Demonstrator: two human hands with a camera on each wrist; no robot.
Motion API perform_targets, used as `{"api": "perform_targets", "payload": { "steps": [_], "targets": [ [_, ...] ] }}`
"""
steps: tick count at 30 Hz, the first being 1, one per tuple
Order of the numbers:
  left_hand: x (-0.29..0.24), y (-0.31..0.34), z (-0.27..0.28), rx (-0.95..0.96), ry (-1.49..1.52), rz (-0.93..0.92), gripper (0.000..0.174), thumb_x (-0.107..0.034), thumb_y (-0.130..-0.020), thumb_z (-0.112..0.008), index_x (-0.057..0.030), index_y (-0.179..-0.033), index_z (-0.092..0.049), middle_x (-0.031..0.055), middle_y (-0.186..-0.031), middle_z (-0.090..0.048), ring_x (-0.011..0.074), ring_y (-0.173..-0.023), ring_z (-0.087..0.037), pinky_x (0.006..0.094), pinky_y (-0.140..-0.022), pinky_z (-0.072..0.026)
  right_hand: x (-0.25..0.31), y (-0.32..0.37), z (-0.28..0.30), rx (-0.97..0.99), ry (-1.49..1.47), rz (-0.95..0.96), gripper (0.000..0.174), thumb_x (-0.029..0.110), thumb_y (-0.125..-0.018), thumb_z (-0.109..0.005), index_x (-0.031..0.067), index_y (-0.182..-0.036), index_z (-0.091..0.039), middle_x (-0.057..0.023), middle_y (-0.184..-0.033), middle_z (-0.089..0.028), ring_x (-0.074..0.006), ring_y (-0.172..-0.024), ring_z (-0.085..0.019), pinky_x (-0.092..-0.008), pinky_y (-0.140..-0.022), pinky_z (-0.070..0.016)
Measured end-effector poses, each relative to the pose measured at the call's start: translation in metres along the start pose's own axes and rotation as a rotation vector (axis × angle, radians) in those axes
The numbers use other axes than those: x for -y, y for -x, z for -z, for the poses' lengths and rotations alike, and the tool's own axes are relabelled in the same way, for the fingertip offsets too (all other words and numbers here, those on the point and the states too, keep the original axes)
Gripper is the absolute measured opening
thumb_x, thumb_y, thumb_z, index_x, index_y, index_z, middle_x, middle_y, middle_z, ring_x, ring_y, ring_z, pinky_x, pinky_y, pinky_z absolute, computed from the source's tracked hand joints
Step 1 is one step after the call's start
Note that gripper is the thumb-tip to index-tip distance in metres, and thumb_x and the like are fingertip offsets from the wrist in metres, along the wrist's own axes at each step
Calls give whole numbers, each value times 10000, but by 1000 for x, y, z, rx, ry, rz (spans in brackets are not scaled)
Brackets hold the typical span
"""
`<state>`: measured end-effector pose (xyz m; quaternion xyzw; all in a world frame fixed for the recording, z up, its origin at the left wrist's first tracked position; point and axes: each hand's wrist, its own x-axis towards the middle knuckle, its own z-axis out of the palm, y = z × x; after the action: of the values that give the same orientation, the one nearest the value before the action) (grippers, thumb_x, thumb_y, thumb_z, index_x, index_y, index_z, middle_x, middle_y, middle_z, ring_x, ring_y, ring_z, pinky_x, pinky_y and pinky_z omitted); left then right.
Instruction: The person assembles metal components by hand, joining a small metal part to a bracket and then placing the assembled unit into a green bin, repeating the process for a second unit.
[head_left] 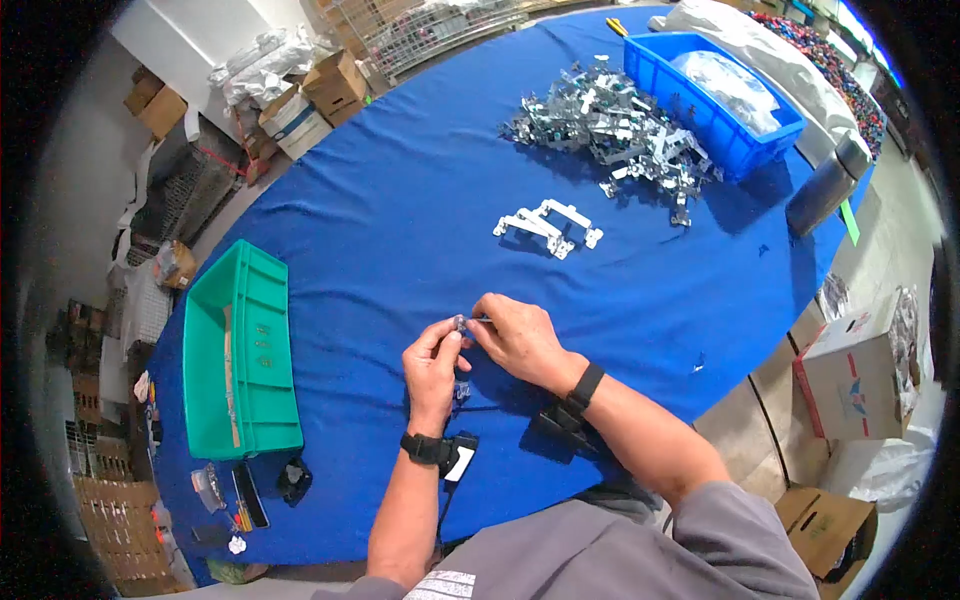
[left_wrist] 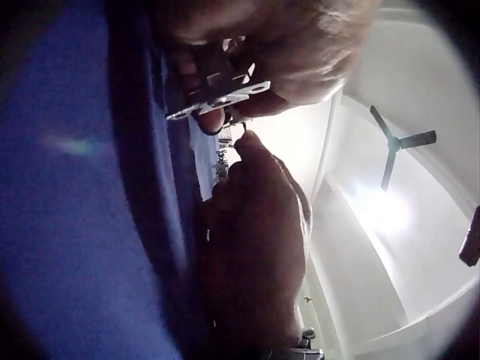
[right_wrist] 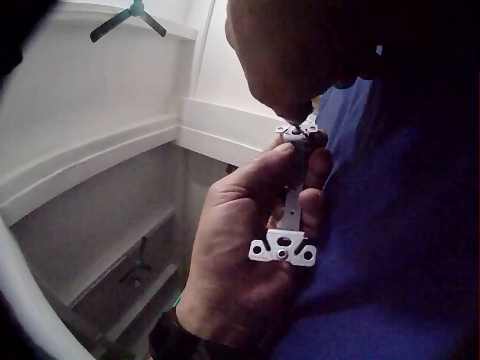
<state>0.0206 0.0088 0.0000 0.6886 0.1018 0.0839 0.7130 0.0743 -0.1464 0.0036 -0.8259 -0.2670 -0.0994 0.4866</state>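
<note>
In the right wrist view, my left hand (right_wrist: 232,217) holds a silvery metal bracket (right_wrist: 292,214) along the palm, thumb pressed near its far end. The bracket is a narrow strip with a wider plate at each end, each plate pierced with holes. My right hand (head_left: 525,340) meets that far end, its fingertips pinching a small thin part against the plate; the fingers mostly hide this part. In the left wrist view, one end plate (left_wrist: 221,101) juts out below the left fingers. Both hands are over the blue cloth, near the person's body.
Several loose white brackets (head_left: 550,225) lie ahead of the hands. Beyond them are a heap of metal parts (head_left: 620,130), a blue bin (head_left: 765,150) and a steel bottle (head_left: 830,185). At left stands a green crate (head_left: 270,350), with small items and a black pouch (head_left: 294,480) nearby.
</note>
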Motion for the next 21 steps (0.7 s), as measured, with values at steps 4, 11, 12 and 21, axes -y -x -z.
{"api": "perform_targets", "payload": {
  "steps": [4, 11, 12, 21],
  "targets": [
    [2, 2, -2, -14, -28, -93, 204, -15, -936, -573, 41, -1102, -679, 101, -983, -705, 123, -795, -663, 227, -596, -532, -1, -1, 3, 53, -16, -10, 199, 235, -928, -603, 56, -850, -563, -153, -792, -622, -370, -700, -630, -482, -577, -482],
    [5, 1, -2, -14, -83, -141, 205, 7, -933, -561, 34, -1096, -684, 106, -1073, -685, 151, -897, -674, 248, -654, -565, -7, 0, -5, 33, 53, 22, 256, 262, -937, -594, 58, -785, -561, -161, -746, -625, -392, -665, -628, -493, -554, -479],
    [5, 1, -2, -2, -82, -160, 205, 9, -935, -558, 34, -1095, -685, 110, -1096, -677, 158, -917, -674, 252, -665, -571, -7, 0, -5, 28, 52, 8, 264, 265, -939, -592, 58, -779, -563, -165, -729, -625, -392, -657, -631, -494, -548, -479],
    [5, 2, 0, 8, -103, -157, 201, 3, -932, -572, 35, -1092, -690, 86, -1077, -675, 128, -869, -662, 228, -624, -541, 1, -2, 1, 59, -9, -78, 277, 299, -926, -605, 41, -831, -575, -179, -729, -646, -403, -677, -641, -506, -576, -490]
  ]
}}
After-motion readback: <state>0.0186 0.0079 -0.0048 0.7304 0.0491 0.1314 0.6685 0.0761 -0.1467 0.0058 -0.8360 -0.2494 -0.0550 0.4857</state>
